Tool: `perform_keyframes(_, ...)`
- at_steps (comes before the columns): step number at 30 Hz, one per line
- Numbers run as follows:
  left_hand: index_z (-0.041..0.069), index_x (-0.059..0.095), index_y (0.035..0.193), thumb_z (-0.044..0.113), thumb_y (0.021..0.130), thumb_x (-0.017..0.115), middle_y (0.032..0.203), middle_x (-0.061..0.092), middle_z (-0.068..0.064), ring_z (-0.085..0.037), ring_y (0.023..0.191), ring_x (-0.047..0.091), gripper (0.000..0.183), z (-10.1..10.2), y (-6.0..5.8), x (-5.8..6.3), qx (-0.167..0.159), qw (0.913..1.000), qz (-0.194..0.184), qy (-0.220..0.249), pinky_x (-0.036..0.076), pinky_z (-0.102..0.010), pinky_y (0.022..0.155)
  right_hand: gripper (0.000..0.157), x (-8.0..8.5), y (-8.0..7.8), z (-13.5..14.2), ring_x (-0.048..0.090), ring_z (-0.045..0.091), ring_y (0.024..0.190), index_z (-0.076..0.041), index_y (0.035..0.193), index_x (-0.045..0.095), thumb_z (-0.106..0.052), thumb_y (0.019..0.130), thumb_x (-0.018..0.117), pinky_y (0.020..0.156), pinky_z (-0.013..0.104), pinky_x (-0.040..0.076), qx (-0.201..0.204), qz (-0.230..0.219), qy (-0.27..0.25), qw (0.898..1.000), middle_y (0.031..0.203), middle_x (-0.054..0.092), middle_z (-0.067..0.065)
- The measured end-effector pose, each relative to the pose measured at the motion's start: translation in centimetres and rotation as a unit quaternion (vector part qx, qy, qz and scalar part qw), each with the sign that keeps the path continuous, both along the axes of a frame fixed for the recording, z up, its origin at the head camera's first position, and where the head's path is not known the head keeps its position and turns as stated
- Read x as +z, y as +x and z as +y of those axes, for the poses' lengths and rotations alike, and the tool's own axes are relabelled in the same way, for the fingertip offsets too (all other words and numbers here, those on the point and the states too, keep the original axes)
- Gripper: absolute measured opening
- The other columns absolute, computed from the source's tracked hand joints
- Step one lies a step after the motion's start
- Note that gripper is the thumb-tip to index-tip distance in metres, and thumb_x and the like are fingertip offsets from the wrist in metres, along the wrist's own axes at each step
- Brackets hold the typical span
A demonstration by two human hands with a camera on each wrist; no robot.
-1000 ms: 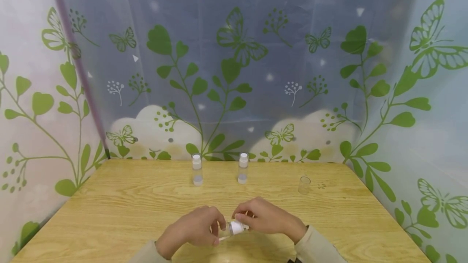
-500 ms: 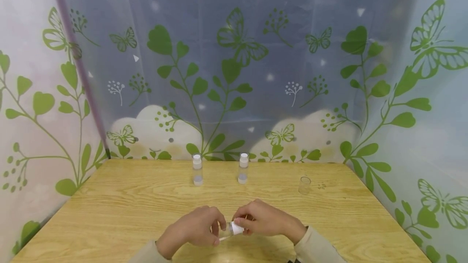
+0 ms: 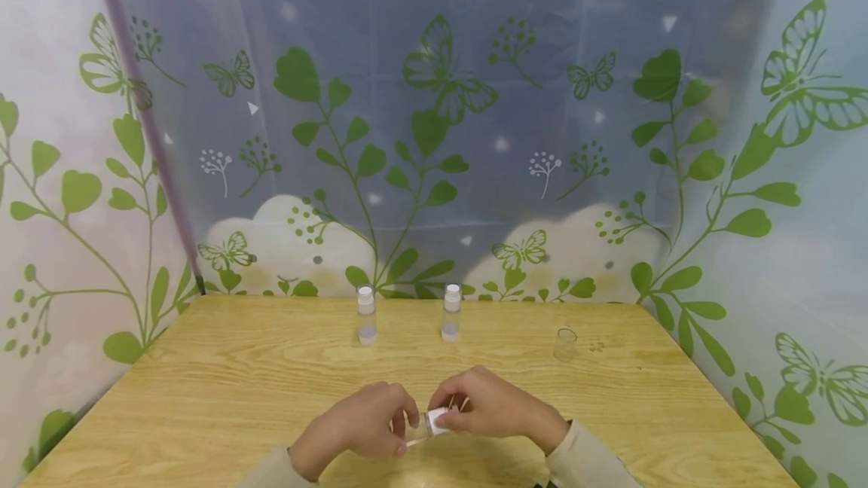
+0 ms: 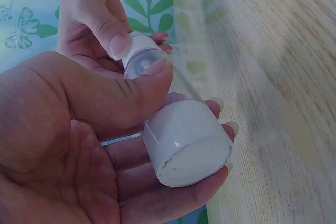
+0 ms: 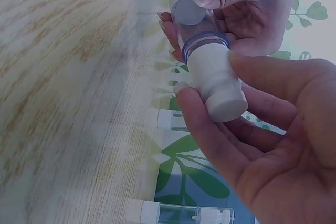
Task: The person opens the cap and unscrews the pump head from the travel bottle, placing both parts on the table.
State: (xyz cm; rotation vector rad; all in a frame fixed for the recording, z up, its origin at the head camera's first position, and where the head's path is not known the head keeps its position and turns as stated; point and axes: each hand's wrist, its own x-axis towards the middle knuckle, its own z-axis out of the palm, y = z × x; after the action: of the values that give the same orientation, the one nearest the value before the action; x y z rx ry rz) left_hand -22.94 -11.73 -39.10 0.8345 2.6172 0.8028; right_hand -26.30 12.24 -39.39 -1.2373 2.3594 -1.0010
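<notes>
Low over the table's front, my two hands hold a small pump bottle [image 3: 438, 422] tilted on its side. It has a clear body, a white base [image 4: 191, 144] and a white pump head [image 5: 212, 74] with a dark ring below it. My left hand [image 3: 366, 422] grips the base end, thumb over the clear body and fingers beneath. On the other end, my right hand [image 3: 493, 407] pinches the white pump head between thumb and fingers. No clear cap covers this pump head.
Two similar capped bottles, a left one [image 3: 367, 318] and a right one [image 3: 450, 316], stand upright toward the back of the wooden table [image 3: 237, 367]. A clear cap [image 3: 565, 346] stands at the right. Printed curtains [image 3: 434, 172] enclose the back and sides.
My right fingers have shifted their grip around the white pump head, covering and uncovering parts of it. The left hand, the standing bottles and the clear cap have stayed in place.
</notes>
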Motion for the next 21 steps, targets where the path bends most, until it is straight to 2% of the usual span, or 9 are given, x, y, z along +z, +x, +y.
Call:
perform_keyframes(4, 0.005, 0.075, 0.101, 0.001, 0.078, 0.082, 0.082, 0.074, -0.001, -0.007, 0.073, 0.063, 0.024, -0.01, -0.02, 0.0, 0.0, 1.0, 0.0, 0.001, 0.053, -0.026, 0.067, 0.012, -0.06, 0.02, -0.1, 0.066, -0.003, 0.088, -0.013, 0.107, 0.076, -0.012, 0.096, 0.072, 0.078, 0.019, 0.057, -0.012, -0.005, -0.003, 1.0, 0.104, 0.077, 0.0)
perform_keyframes(10, 0.004, 0.075, 0.099, 0.0, 0.077, 0.082, 0.081, 0.074, -0.002, -0.007, 0.072, 0.063, 0.023, 0.04, 0.07, 0.03, 0.001, 1.0, 0.003, 0.001, 0.053, -0.026, 0.066, 0.017, 0.01, 0.07, -0.1, 0.066, -0.001, 0.091, -0.011, 0.109, 0.075, -0.01, 0.092, 0.077, 0.077, 0.019, 0.057, -0.023, -0.009, -0.004, 1.0, 0.107, 0.076, 0.003)
perform_keyframes(21, 0.004, 0.076, 0.099, -0.001, 0.078, 0.083, 0.081, 0.074, -0.002, -0.007, 0.071, 0.063, 0.023, 0.04, 0.12, 0.03, 0.003, 1.0, 0.003, 0.006, 0.053, -0.026, 0.066, 0.017, 0.19, 0.21, -0.18, 0.064, 0.001, 0.091, -0.011, 0.107, 0.075, -0.009, 0.091, 0.078, 0.077, 0.018, 0.057, -0.024, -0.023, -0.005, 0.999, 0.105, 0.074, 0.002)
